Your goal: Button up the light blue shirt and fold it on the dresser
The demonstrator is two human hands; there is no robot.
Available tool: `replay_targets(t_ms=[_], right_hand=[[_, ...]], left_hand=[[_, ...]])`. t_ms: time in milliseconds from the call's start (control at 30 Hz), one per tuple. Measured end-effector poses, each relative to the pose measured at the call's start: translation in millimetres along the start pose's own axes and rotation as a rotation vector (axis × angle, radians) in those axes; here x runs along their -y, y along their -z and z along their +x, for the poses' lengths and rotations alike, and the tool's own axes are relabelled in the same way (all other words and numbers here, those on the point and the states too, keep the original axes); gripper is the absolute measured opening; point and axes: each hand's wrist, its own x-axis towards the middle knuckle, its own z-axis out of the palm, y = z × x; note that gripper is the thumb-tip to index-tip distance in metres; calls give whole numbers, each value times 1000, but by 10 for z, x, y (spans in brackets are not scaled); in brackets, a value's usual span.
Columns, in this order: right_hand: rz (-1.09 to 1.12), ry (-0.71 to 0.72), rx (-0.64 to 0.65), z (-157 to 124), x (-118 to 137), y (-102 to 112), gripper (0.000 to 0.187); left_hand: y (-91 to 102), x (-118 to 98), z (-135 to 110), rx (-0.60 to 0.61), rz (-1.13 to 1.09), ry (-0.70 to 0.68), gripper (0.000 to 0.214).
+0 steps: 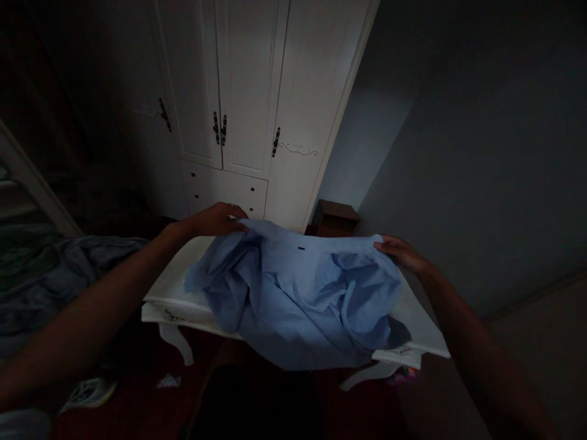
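A light blue shirt (293, 293) with a small dark label near its upper edge is stretched between my two hands over a white table (169, 275). My left hand (222, 219) is closed on the cloth at the upper left. At the upper right, the fingers of my right hand (398, 249) pinch the edge of the same garment. Its lower part lies in loose folds on the tabletop and hangs over the near edge.
Behind the table stands a white wardrobe (243, 79) with dark handles. A brown box (337, 214) is by the wall. Grey clothing (92, 263) is heaped at the left. A shoe (89, 392) lies on the dark red floor (142, 409).
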Motion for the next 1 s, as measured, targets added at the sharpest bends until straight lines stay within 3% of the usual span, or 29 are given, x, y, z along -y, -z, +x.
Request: replay_targets(t_ms=[133,200,267,333,433,567,767,900,1000], right_hand=[[35,160,-304,214,11,231,41],[-48,178,-433,408,-43,252,41],[-168,158,-522,609,-155,203,42],[-238,120,-525,763,-323,104,40],[-231,52,-379,812,-645,-62,35],[-190,-43,-150,527,-1066,-118,46],[-208,-96,-136,-65,-1577,193,70],[-245,-103,-88,-356,-1852,311,81],[-259,-54,-42,-525,-1940,296,71]], left_hand=[[93,-116,415,-389,-135,123,28],[-11,-192,685,-599,-117,174,32],[-207,-239,940,-694,-48,204,41],[-463,-228,1127,-566,56,241,59],[-839,-88,1198,-188,183,316,89],[-1091,244,879,-60,184,375,77],[-1091,700,-27,-152,171,585,62],[-1087,744,-489,-124,68,649,54],[-1025,629,-696,-118,-196,723,49]])
